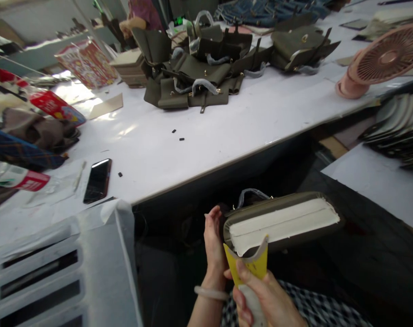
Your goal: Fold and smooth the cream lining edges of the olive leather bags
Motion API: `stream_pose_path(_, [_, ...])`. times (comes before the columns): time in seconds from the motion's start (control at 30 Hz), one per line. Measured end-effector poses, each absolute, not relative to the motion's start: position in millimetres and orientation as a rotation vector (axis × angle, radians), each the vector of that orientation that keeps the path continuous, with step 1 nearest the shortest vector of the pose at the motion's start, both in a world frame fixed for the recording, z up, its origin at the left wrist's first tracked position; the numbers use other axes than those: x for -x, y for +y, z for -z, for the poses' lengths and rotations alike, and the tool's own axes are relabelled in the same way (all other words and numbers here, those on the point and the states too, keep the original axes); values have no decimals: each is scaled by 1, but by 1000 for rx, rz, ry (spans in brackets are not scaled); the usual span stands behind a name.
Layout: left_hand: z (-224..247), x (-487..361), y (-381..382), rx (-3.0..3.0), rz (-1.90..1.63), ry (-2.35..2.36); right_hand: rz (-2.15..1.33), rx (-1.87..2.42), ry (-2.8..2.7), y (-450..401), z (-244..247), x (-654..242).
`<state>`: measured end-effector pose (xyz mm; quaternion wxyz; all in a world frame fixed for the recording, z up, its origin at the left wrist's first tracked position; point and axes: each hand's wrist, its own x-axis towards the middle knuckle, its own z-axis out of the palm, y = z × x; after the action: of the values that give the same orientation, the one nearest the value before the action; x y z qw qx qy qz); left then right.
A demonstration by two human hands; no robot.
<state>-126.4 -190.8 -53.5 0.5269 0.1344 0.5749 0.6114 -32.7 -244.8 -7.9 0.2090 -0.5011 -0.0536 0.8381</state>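
Observation:
A dark olive handbag (295, 200) lies tilted over my lap, its cream-white panel (284, 222) facing me. On its far side a handle (250, 195) wrapped in clear film sticks up. My left hand (213, 240), fingers stretched out, rests along the bag's left end. Closed round the pale handle of a yellow scraper (257, 268), my right hand (261, 295) has its thumb on the yellow part. The scraper's curved grey edge overlaps the near left corner of the white panel; whether it touches cannot be made out.
Several olive bags (199, 72) are heaped on the white table (199, 150). A pink fan (380, 59) stands at the right, and a phone (98, 180) lies at the left near a plastic bottle (19, 177). A slotted white crate (100, 263) is at lower left.

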Motion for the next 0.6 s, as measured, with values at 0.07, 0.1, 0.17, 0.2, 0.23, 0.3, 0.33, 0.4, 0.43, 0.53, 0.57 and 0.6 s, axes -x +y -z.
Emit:
stream_pose_path(0.07, [39, 132, -184, -546, -1392, 1352, -2348, 1384, -174, -245, 9, 31])
stream_pose_path(0.1, [32, 133, -182, -663, -1344, 1350, -2358, 1378, -190, -245, 10, 30])
stream_pose_path(0.17, [23, 133, -180, -814, -1273, 1386, -2388, 1363, -221, -244, 12, 28])
stream_pose_path(0.2, [21, 132, -180, -836, -1267, 1412, -2406, 1355, -233, -243, 12, 27])
stream_pose_path(0.23, [20, 131, -180, -842, -1272, 1431, -2425, 1348, -244, -242, 13, 26])
stream_pose_path(0.3, [21, 130, -180, -850, -1276, 1467, -2462, 1334, -268, -240, 14, 24])
stream_pose_path(0.33, [23, 130, -181, -853, -1273, 1486, -2481, 1328, -277, -238, 14, 22])
stream_pose_path(0.4, [24, 130, -181, -859, -1257, 1529, -2514, 1326, -291, -236, 14, 19])
stream_pose_path(0.43, [23, 129, -182, -858, -1249, 1551, -2526, 1328, -300, -235, 15, 18])
stream_pose_path(0.53, [20, 128, -181, -839, -1238, 1600, -2561, 1329, -359, -234, 19, 13])
stream_pose_path(0.57, [18, 127, -181, -836, -1240, 1609, -2575, 1323, -391, -234, 21, 11])
stream_pose_path(0.6, [17, 127, -181, -840, -1241, 1618, -2586, 1317, -422, -234, 23, 10])
